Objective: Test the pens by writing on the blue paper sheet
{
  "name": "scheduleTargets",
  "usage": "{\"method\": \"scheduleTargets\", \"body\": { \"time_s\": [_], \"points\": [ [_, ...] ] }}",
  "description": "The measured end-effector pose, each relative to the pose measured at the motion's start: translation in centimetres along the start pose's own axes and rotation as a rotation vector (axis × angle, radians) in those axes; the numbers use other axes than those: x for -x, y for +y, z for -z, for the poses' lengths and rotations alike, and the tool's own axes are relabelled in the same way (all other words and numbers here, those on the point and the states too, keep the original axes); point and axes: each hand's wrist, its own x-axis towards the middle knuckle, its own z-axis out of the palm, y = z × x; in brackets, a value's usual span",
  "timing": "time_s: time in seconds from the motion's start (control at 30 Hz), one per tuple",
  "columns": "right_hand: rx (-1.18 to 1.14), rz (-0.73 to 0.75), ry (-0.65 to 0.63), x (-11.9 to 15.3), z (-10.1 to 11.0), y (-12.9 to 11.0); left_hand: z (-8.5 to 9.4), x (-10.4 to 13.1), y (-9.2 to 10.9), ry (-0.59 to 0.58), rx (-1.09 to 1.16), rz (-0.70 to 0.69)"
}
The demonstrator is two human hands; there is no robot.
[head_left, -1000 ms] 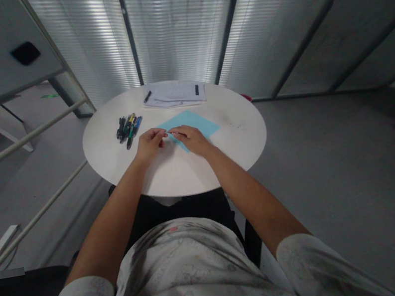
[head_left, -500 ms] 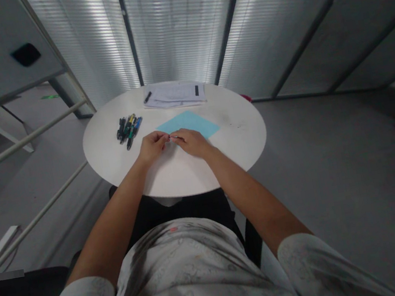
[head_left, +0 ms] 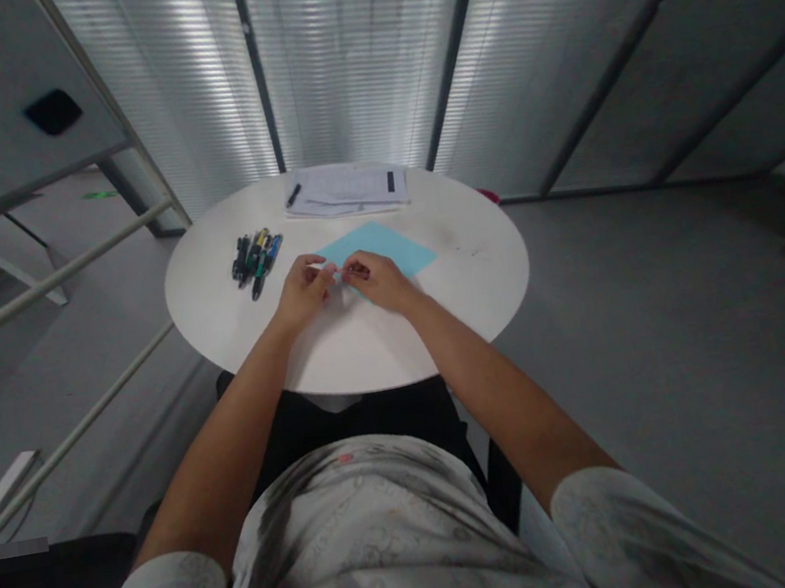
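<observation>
Over the near half of the white round table, my left hand (head_left: pixel 302 294) and my right hand (head_left: pixel 381 280) meet fingertip to fingertip. Between them is a small, thin, pale piece (head_left: pixel 339 275), too small to name. The fingers of both hands are closed in a pinch around it. Just beyond and partly under the hands lies a light blue sheet (head_left: pixel 394 246), flat on the table, its near left part hidden by my fingers. Left of my left hand rests a loose bunch of several pens (head_left: pixel 257 259), black, green, yellow and blue.
A stack of white papers (head_left: pixel 345 191) with a black pen (head_left: pixel 293 195) on it lies at the far side of the round table (head_left: pixel 489 288). Behind stands a glass partition with blinds (head_left: pixel 337 52). Pale metal rails (head_left: pixel 45 285) run along the left.
My fingers have shifted slightly around the small piece, and the left index finger has lifted a little away from the thumb. The pens, sheet and papers stay put.
</observation>
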Motion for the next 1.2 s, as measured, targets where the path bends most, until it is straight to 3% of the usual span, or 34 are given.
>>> {"method": "scheduleTargets", "body": {
  "time_s": [0.07, 0.1, 0.2, 0.27, 0.3, 0.37, 0.43, 0.57, 0.8, 1.1, 1.2],
  "points": [
    [0.009, -0.002, 0.041, -0.1, 0.2, 0.2, 0.3, 1.4, 1.7, 0.085, -0.082, -0.088],
    [0.016, -0.003, 0.053, -0.1, 0.3, 0.3, 0.5, 2.6, 2.7, 0.063, -0.147, -0.119],
    [0.040, 0.001, 0.045, -0.1, 0.4, 0.5, 1.0, 8.0, 5.6, -0.291, -0.355, -0.187],
    [0.053, -0.006, 0.024, -0.1, 0.4, 0.4, 1.3, 11.9, 6.6, -0.609, -0.453, -0.197],
    [0.059, -0.014, 0.018, -0.1, 0.4, 0.3, 1.4, 13.5, 6.7, -0.714, -0.488, -0.214],
    [0.074, -0.030, 0.007, -0.2, 0.4, 0.3, 2.0, 16.0, 6.6, -0.737, -0.545, -0.238],
    [0.089, -0.033, 0.005, -0.2, 0.4, 0.3, 2.8, 17.3, 6.2, -0.704, -0.544, -0.152],
    [0.114, -0.027, -0.004, -0.2, 0.4, 0.6, 3.9, 18.7, 4.5, -0.890, -0.511, 0.004],
    [0.129, -0.039, -0.028, 0.1, 0.6, 0.2, 2.4, 19.9, 0.1, -0.924, -0.582, -0.030],
    [0.150, -0.032, -0.050, 0.3, 0.8, 0.1, 2.6, 19.7, -0.3, -1.026, -0.475, 0.082],
    [0.164, -0.034, -0.060, 0.3, 0.7, 0.3, 2.7, 19.3, 0.5, -1.068, -0.467, 0.078]
  ]
}}
